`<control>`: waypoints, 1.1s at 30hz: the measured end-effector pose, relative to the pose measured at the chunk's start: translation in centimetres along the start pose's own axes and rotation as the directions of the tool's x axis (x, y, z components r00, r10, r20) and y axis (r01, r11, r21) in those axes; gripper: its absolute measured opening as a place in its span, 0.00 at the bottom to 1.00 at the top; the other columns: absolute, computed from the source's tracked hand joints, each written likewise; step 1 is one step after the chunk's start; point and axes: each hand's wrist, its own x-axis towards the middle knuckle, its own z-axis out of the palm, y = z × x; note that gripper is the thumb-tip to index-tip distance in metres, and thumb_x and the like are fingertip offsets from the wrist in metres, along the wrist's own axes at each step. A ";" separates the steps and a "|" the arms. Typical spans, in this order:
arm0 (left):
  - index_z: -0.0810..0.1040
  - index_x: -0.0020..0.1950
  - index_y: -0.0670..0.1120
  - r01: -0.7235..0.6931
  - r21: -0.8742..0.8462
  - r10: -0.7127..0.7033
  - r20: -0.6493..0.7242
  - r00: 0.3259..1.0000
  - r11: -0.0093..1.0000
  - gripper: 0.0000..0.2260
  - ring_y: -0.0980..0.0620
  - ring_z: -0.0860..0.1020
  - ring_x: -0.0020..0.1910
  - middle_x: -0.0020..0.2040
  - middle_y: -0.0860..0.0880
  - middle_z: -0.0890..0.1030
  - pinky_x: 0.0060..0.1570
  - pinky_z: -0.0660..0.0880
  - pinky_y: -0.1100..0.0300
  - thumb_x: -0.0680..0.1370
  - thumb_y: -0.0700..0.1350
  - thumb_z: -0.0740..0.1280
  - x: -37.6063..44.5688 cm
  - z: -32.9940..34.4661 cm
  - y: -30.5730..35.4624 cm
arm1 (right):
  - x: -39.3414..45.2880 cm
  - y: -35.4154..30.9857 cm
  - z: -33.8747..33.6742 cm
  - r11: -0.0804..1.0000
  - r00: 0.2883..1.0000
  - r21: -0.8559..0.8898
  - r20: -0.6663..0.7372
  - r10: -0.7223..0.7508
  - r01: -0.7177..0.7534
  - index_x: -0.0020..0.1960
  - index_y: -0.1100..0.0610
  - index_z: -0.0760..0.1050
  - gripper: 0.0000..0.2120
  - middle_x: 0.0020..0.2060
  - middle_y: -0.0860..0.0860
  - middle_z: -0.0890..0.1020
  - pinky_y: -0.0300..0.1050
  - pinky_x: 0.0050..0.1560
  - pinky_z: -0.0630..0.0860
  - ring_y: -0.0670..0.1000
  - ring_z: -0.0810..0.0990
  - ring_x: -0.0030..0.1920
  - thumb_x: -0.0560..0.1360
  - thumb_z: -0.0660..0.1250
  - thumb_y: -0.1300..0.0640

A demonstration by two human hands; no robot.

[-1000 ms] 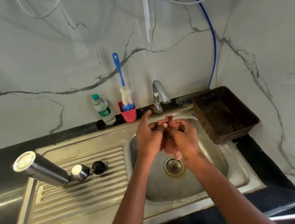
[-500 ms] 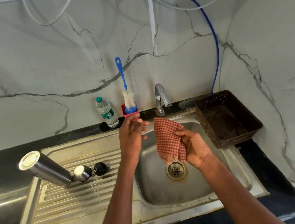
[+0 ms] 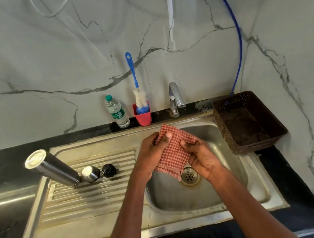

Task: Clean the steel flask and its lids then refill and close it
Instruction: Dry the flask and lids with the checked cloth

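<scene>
Steel flask (image 3: 53,169) upside-down on ribbed drainboard (image 3: 85,191); left hand (image 3: 151,156), right hand (image 3: 202,158) pinch checked woven cloth (image 3: 174,152).

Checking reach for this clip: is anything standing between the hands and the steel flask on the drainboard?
Nothing visible blocks it. Both the left hand and right hand hold the checked cloth over the basin. The steel flask stands on the drainboard to the left, its steel lid and black lid beside it, bare ribs between.

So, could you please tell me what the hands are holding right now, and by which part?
Both hands grip the red checked cloth over the sink basin: the left hand at its left edge, the right hand at its right edge.
</scene>
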 end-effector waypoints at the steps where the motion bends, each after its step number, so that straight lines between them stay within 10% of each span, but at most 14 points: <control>1: 0.85 0.59 0.46 -0.004 -0.025 0.004 -0.015 1.000 1.000 0.14 0.44 0.87 0.51 0.52 0.46 0.88 0.57 0.83 0.45 0.80 0.54 0.71 -0.2 -0.2 -0.3 | 0.0 -0.2 -0.2 1.000 0.999 0.008 0.042 -0.014 0.014 0.68 0.65 0.77 0.24 0.60 0.61 0.83 0.56 0.65 0.78 0.58 0.81 0.61 0.73 0.69 0.72; 7: 0.85 0.61 0.44 -0.025 -0.225 0.002 -0.104 0.995 0.974 0.11 0.42 0.85 0.54 0.55 0.42 0.87 0.53 0.83 0.47 0.82 0.47 0.70 -1.3 -0.8 -1.5 | 0.0 1.4 0.6 0.976 0.950 -0.113 0.232 0.208 -0.186 0.67 0.65 0.78 0.27 0.62 0.62 0.82 0.57 0.63 0.80 0.60 0.81 0.63 0.72 0.76 0.54; 14: 0.87 0.58 0.51 -0.056 0.078 0.076 -0.272 0.959 0.995 0.12 0.52 0.86 0.50 0.50 0.52 0.88 0.50 0.82 0.55 0.79 0.56 0.73 -2.1 -2.0 -5.2 | 0.6 1.6 1.3 0.906 0.979 -0.410 0.112 0.170 -0.111 0.64 0.60 0.80 0.17 0.58 0.59 0.85 0.62 0.62 0.80 0.62 0.83 0.61 0.76 0.73 0.67; 19: 0.83 0.54 0.47 0.072 0.074 -0.035 -0.414 0.909 0.995 0.10 0.52 0.85 0.38 0.42 0.45 0.87 0.38 0.81 0.58 0.83 0.53 0.69 -2.0 -4.9 -8.9 | -0.2 -1.4 6.0 0.285 0.956 -0.920 0.221 -0.193 0.270 0.61 0.47 0.74 0.11 0.43 0.42 0.82 0.34 0.37 0.79 0.45 0.85 0.44 0.82 0.68 0.58; 23: 0.82 0.57 0.39 0.057 0.063 -0.025 -0.426 0.905 0.996 0.10 0.58 0.83 0.33 0.42 0.38 0.85 0.32 0.75 0.69 0.84 0.46 0.68 -2.0 -6.8 -10.4 | -0.8 -0.8 7.8 -0.012 0.711 -0.892 0.369 -0.598 0.452 0.67 0.43 0.69 0.18 0.44 0.49 0.87 0.48 0.38 0.81 0.51 0.85 0.37 0.80 0.65 0.57; 27: 0.83 0.53 0.41 0.027 0.097 0.009 -0.357 0.934 0.995 0.11 0.52 0.83 0.32 0.38 0.42 0.85 0.33 0.76 0.65 0.84 0.49 0.68 -2.0 -8.5 -10.3 | 2.6 5.8 3.3 0.243 0.970 -0.970 -0.085 -0.229 -0.027 0.50 0.47 0.81 0.08 0.41 0.48 0.87 0.51 0.45 0.85 0.52 0.88 0.46 0.72 0.70 0.56; 30: 0.84 0.51 0.41 -0.056 0.093 0.080 -0.286 0.955 0.994 0.11 0.46 0.80 0.29 0.34 0.43 0.84 0.34 0.78 0.57 0.84 0.48 0.68 -2.9 -10.7 -10.5 | 5.1 10.3 -2.2 0.353 0.928 -0.897 -0.338 -0.158 -0.266 0.50 0.48 0.83 0.15 0.44 0.49 0.88 0.55 0.51 0.84 0.55 0.87 0.47 0.64 0.69 0.53; 33: 0.85 0.48 0.41 -0.082 0.050 0.093 -0.290 0.952 0.995 0.13 0.47 0.76 0.25 0.31 0.40 0.81 0.28 0.75 0.58 0.83 0.49 0.69 -4.8 -14.2 -11.5 | 3.6 11.1 0.0 0.747 0.916 -0.622 -0.399 -0.046 -0.233 0.48 0.54 0.87 0.10 0.45 0.59 0.88 0.61 0.47 0.85 0.57 0.87 0.41 0.68 0.74 0.62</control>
